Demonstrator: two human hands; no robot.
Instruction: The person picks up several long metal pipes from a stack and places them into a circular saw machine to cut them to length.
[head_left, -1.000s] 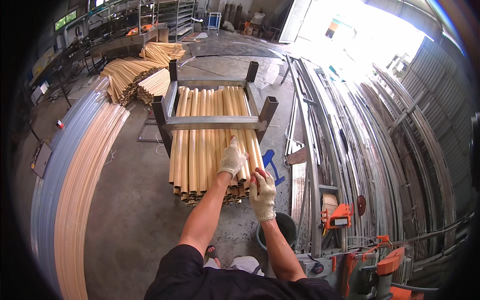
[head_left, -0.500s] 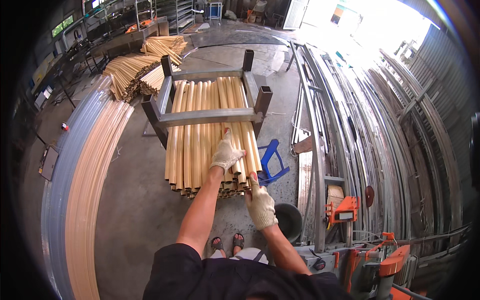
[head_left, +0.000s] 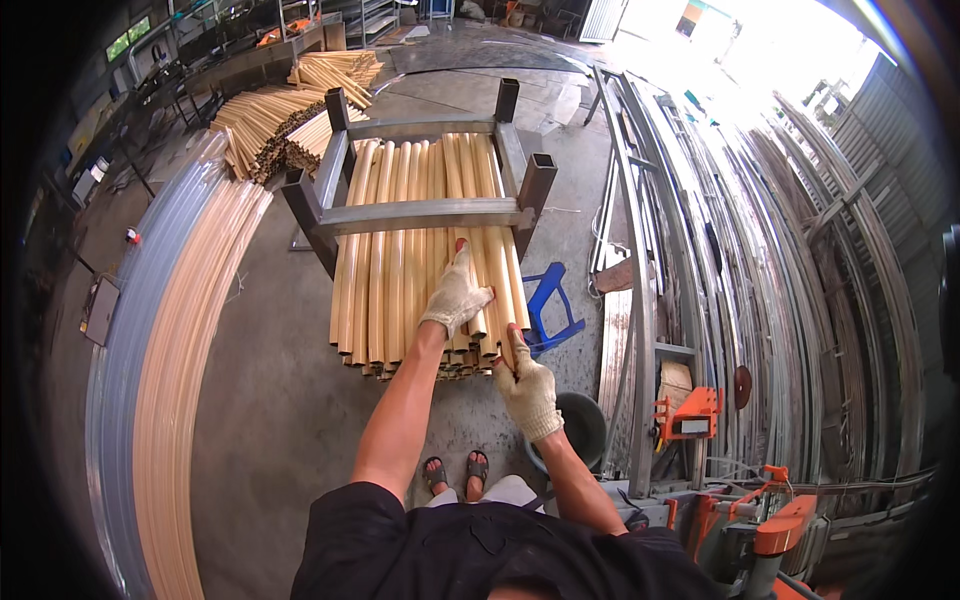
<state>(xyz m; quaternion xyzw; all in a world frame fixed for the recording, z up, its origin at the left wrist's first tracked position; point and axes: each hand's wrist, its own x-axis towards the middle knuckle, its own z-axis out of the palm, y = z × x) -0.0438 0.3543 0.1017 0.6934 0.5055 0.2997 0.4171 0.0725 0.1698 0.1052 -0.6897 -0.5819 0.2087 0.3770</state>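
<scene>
Tubes [head_left: 395,280] in metal rack [head_left: 425,216] apparently being aligned: pressed by left hand [head_left: 456,300], fingers spread; one tube [head_left: 505,290] pinched by right hand [head_left: 528,390]; level push seemingly needed.

Grey concrete floor [head_left: 275,340], daylit from one end
Glare fills the doorway [head_left: 750,60] at upper right, beside a corrugated wall [head_left: 896,120]; a small window [head_left: 120,45] shows upper left.
</scene>
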